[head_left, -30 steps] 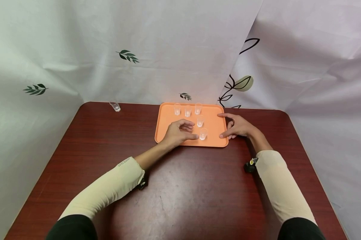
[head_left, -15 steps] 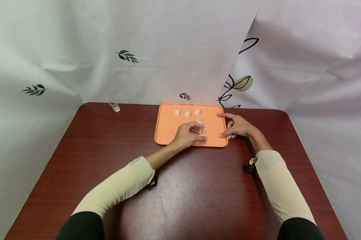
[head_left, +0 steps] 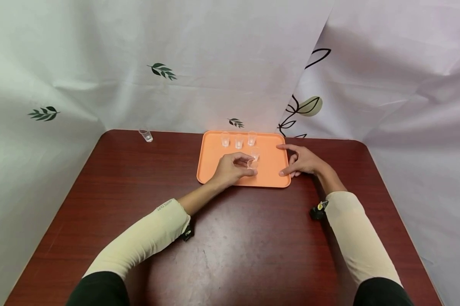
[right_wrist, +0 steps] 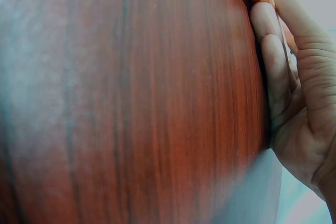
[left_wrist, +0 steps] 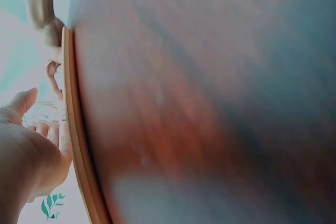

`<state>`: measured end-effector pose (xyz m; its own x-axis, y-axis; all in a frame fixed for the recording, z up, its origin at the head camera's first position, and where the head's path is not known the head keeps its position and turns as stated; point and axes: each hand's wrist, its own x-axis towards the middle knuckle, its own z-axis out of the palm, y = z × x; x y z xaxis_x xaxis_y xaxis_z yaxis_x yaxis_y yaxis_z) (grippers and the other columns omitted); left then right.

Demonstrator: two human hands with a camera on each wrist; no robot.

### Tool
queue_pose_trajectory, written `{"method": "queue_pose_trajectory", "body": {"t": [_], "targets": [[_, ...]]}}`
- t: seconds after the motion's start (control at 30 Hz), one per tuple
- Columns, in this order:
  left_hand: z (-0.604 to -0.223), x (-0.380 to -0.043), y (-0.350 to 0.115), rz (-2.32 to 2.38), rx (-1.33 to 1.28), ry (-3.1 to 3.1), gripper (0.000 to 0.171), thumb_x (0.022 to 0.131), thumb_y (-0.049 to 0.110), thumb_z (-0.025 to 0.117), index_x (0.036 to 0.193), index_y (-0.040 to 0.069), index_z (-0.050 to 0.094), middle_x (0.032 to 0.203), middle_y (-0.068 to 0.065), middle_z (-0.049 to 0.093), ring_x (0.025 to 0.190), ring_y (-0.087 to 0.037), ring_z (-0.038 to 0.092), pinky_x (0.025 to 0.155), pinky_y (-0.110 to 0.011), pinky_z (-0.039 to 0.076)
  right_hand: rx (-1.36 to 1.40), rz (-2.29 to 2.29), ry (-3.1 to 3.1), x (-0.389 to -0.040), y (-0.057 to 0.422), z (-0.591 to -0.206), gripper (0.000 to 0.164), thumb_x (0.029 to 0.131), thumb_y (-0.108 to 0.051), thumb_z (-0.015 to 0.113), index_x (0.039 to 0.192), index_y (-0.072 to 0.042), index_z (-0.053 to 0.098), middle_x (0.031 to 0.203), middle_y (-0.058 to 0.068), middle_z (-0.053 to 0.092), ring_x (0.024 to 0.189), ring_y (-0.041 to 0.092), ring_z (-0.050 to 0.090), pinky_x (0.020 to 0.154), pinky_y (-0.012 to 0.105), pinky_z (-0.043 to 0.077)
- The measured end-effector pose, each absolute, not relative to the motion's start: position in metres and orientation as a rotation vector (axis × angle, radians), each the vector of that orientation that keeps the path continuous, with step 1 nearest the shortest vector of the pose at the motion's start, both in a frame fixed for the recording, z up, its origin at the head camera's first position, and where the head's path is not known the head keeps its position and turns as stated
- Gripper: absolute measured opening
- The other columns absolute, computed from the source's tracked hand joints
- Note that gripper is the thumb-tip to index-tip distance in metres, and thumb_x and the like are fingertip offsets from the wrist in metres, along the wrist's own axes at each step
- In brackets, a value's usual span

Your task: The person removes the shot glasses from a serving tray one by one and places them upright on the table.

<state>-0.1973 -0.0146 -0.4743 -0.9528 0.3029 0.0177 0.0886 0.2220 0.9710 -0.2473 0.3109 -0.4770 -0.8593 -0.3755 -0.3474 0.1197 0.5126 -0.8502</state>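
On the orange tray (head_left: pixel 210 159), my left hand (head_left: pixel 229 170) holds a small clear plastic cup (head_left: pixel 252 165) between thumb and fingers. Just behind it stands another clear cup (head_left: pixel 255 153). Three more cups (head_left: pixel 239 141) stand along the tray's far side. At the tray's right edge, my right hand (head_left: pixel 307 161) grips the rim, thumb and index finger lying over it. The right wrist view has the other fingers (right_wrist: pixel 275 66) curled against the tray's outer side. In the left wrist view, the tray's edge (left_wrist: pixel 73 103) hides most of the cups.
A further clear cup (head_left: pixel 147 135) leans at the far left edge of the dark red wooden table (head_left: pixel 230 238). White patterned cloth (head_left: pixel 199 93) hangs behind the table and at both sides.
My left hand moved right to the nearest cup, took hold of it, and has shifted slightly back left and away from me with it. The right hand stays put.
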Motion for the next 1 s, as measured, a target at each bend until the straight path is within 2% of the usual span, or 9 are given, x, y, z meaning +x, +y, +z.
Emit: {"method": "queue_pose_trajectory", "body": {"t": [0.2,0.37,0.53,0.63,0.7,0.87,1.0], "targets": [[-0.468,-0.205,-0.031,1.858,0.310,2.300,0.043,0.085,0.013,0.099,0.124,0.007,0.085,0.110,-0.009,0.081,0.098,-0.015,0.076,0.083,-0.022,0.062,-0.220,-1.322,2.267,-0.246,0.311,-0.476,0.108,0.083,-0.005,0.101,0.174,-0.017,0.043,0.066,0.000,0.067,0.053,0.010,0.066,0.055,0.027,0.063],[-0.461,-0.211,-0.049,1.885,0.262,2.317,0.043,0.087,0.013,0.097,0.128,0.005,0.083,0.120,-0.013,0.083,0.102,-0.016,0.076,0.083,-0.021,0.063,-0.216,-1.342,2.262,-0.246,0.312,-0.478,0.107,0.082,-0.003,0.101,0.172,-0.016,0.045,0.065,0.002,0.067,0.052,0.010,0.066,0.055,0.027,0.062],[-0.456,-0.217,-0.070,1.927,0.209,2.365,0.044,0.087,0.010,0.098,0.129,0.005,0.083,0.124,-0.018,0.083,0.100,-0.011,0.075,0.082,-0.018,0.062,-0.224,-1.335,2.267,-0.248,0.311,-0.478,0.107,0.082,-0.003,0.101,0.172,-0.016,0.045,0.065,0.002,0.066,0.052,0.010,0.065,0.055,0.027,0.062],[-0.454,-0.222,-0.083,1.990,0.172,2.370,0.044,0.086,0.006,0.097,0.128,0.003,0.083,0.120,-0.019,0.082,0.095,-0.008,0.074,0.079,-0.016,0.061,-0.226,-1.331,2.263,-0.248,0.310,-0.477,0.108,0.082,-0.004,0.101,0.173,-0.015,0.044,0.066,0.002,0.066,0.052,0.010,0.065,0.055,0.027,0.062],[-0.452,-0.225,-0.091,2.056,0.136,2.343,0.044,0.086,0.003,0.097,0.127,-0.001,0.082,0.115,-0.018,0.081,0.092,-0.008,0.073,0.077,-0.016,0.061,-0.227,-1.328,2.262,-0.248,0.309,-0.476,0.108,0.082,-0.004,0.101,0.173,-0.015,0.044,0.066,0.002,0.066,0.052,0.010,0.065,0.055,0.027,0.062],[-0.449,-0.236,-0.113,2.192,0.015,2.282,0.046,0.085,-0.002,0.095,0.129,-0.006,0.080,0.101,0.000,0.079,0.089,-0.007,0.071,0.076,-0.017,0.065,-0.222,-1.319,2.269,-0.248,0.310,-0.475,0.108,0.083,-0.006,0.101,0.173,-0.017,0.043,0.066,0.002,0.066,0.052,0.011,0.064,0.055,0.027,0.062],[-0.449,-0.244,-0.131,2.232,-0.071,2.289,0.045,0.087,-0.001,0.094,0.130,-0.005,0.080,0.098,0.010,0.079,0.088,-0.006,0.072,0.079,-0.017,0.066,-0.215,-1.313,2.277,-0.247,0.309,-0.475,0.107,0.083,-0.006,0.101,0.173,-0.018,0.044,0.066,0.001,0.065,0.052,0.011,0.064,0.055,0.027,0.062]]}}
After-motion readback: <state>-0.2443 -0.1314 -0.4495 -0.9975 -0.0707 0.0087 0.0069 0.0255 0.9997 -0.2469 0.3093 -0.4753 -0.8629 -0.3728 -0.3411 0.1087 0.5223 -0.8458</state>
